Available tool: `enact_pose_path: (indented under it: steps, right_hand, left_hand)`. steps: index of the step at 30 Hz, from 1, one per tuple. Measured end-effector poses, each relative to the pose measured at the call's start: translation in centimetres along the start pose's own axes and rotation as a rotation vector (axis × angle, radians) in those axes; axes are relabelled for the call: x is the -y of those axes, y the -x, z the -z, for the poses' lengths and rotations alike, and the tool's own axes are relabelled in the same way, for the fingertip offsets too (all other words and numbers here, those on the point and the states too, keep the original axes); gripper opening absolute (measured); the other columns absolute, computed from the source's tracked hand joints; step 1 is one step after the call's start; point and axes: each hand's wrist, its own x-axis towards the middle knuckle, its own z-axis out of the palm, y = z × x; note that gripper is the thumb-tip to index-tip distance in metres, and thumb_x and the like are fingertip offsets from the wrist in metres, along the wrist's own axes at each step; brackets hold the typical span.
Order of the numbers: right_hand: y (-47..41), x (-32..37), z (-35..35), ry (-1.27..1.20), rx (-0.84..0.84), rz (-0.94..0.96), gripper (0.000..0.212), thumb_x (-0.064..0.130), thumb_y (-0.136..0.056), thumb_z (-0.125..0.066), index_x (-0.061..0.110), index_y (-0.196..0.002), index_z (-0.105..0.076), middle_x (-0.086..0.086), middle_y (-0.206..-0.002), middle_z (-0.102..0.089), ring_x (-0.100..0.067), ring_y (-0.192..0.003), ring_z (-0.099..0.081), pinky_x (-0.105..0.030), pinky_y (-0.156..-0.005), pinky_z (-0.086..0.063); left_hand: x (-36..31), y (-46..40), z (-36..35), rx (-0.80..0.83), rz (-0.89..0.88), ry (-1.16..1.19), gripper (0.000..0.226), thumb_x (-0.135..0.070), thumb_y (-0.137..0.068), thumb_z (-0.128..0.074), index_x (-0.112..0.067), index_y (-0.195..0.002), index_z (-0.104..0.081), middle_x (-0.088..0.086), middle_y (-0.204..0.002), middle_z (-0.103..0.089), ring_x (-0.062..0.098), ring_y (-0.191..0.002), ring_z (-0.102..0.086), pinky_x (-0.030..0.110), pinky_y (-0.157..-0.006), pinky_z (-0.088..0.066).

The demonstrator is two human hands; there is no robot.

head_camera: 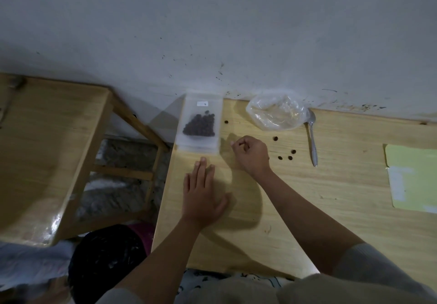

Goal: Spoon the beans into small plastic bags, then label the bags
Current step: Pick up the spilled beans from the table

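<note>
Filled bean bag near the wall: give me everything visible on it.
The filled bean bag is a small, clear, flat plastic bag, rectangular, lying on the wooden table at its far-left corner beside the wall. Dark round beans sit heaped in a rough triangle in its middle. A small white label with a dark mark, too small to read, is stuck near its far end. It appears to rest on more clear bags beneath. Neither hand touches it; the left hand lies flat just nearer.
</note>
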Motion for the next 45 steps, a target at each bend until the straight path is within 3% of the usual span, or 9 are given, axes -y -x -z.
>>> enact_pose_path:
  steps: [3,6,10,17,22,30,36,41,45]
  right_hand:
    - [-2.2,0.3,0.0,0.075,-0.031,0.020,0.020,0.019,-0.084,-0.067,0.008,-0.101,-0.070,0.018,-0.051,-0.038,-0.002,-0.042,-0.035,-0.011,-0.046,-0.030]
    - [-4.1,1.0,-0.6,0.147,0.034,0.051,0.031,0.021,-0.087,-0.064,0.014,-0.117,-0.066,0.002,-0.064,-0.064,-0.005,-0.047,-0.044,-0.022,-0.055,-0.039]
    - [-6.0,1.7,-1.7,0.214,0.088,0.040,0.027,0.020,-0.091,-0.056,0.016,-0.115,-0.067,-0.009,-0.104,-0.071,-0.024,-0.090,-0.065,-0.034,-0.075,-0.053]
    - [-6.5,1.5,-2.1,0.309,0.118,0.046,0.014,0.018,-0.091,-0.052,0.009,-0.097,-0.061,-0.007,-0.076,-0.064,-0.024,-0.071,-0.058,-0.030,-0.059,-0.043]
    - [-4.0,1.8,-0.6,-0.076,0.085,-0.117,0.010,0.009,-0.093,-0.046,0.008,-0.082,-0.046,0.002,-0.065,-0.045,-0.009,-0.056,-0.042,-0.017,-0.051,-0.036]
    - [2.2,-0.1,2.6,-0.680,0.050,-0.523,0.031,-0.004,-0.089,-0.043,0.006,-0.062,-0.056,-0.001,-0.046,-0.045,-0.012,-0.035,-0.036,-0.022,-0.037,-0.030]
    - [4.1,-3.2,4.5,-0.123,-0.150,-0.285,0.022,0.019,-0.084,-0.067,0.009,-0.066,-0.065,0.008,-0.053,-0.053,-0.003,-0.048,-0.045,-0.017,-0.054,-0.037]
    - [4.6,-4.2,5.0,0.068,-0.181,-0.203,0.021,0.023,-0.083,-0.071,0.013,-0.103,-0.071,0.005,-0.083,-0.067,0.002,-0.069,-0.058,0.003,-0.060,-0.037]
    - [4.0,-4.4,4.8,0.165,-0.116,-0.207,0.025,0.024,-0.088,-0.065,0.014,-0.109,-0.070,-0.004,-0.101,-0.073,-0.016,-0.088,-0.067,-0.010,-0.071,-0.040]
  left_hand:
    - [0.1,-0.1,-0.1,0.006,0.005,-0.009,0.086,-0.064,-0.079,-0.048,-0.010,-0.144,-0.034,0.013,-0.156,-0.020,0.028,-0.145,-0.015,0.052,-0.111,-0.020]
    - [0.1,-0.1,-0.2,0.025,0.005,-0.033,0.090,-0.066,-0.080,-0.045,-0.008,-0.146,-0.029,0.014,-0.157,-0.017,0.027,-0.145,-0.010,0.052,-0.112,-0.017]
    - [0.1,0.1,-0.2,0.008,0.004,-0.026,0.092,-0.066,-0.078,-0.050,-0.008,-0.146,-0.029,0.013,-0.156,-0.018,0.027,-0.145,-0.012,0.051,-0.113,-0.015]
    - [-0.1,0.1,-0.1,-0.007,-0.006,-0.009,0.089,-0.063,-0.076,-0.053,-0.007,-0.143,-0.037,0.014,-0.154,-0.025,0.030,-0.143,-0.020,0.052,-0.110,-0.020]
    - [0.0,0.2,0.0,0.025,0.003,-0.024,0.089,-0.066,-0.078,-0.046,-0.008,-0.145,-0.032,0.014,-0.155,-0.021,0.029,-0.144,-0.015,0.053,-0.111,-0.019]
    - [-0.1,0.0,0.3,0.009,0.001,0.005,0.085,-0.065,-0.077,-0.046,-0.010,-0.142,-0.036,0.013,-0.154,-0.026,0.030,-0.142,-0.021,0.053,-0.108,-0.025]
    - [-0.1,0.0,0.1,-0.007,-0.001,-0.002,0.083,-0.063,-0.077,-0.047,-0.008,-0.140,-0.039,0.015,-0.153,-0.027,0.031,-0.141,-0.022,0.053,-0.108,-0.024]
    - [-0.2,0.0,0.1,-0.010,0.004,0.002,0.083,-0.062,-0.077,-0.045,-0.008,-0.139,-0.039,0.015,-0.153,-0.027,0.031,-0.141,-0.022,0.054,-0.107,-0.025]
    - [-0.1,0.0,0.0,-0.010,0.004,0.008,0.083,-0.063,-0.078,-0.045,-0.009,-0.141,-0.035,0.014,-0.155,-0.024,0.030,-0.142,-0.020,0.054,-0.109,-0.023]
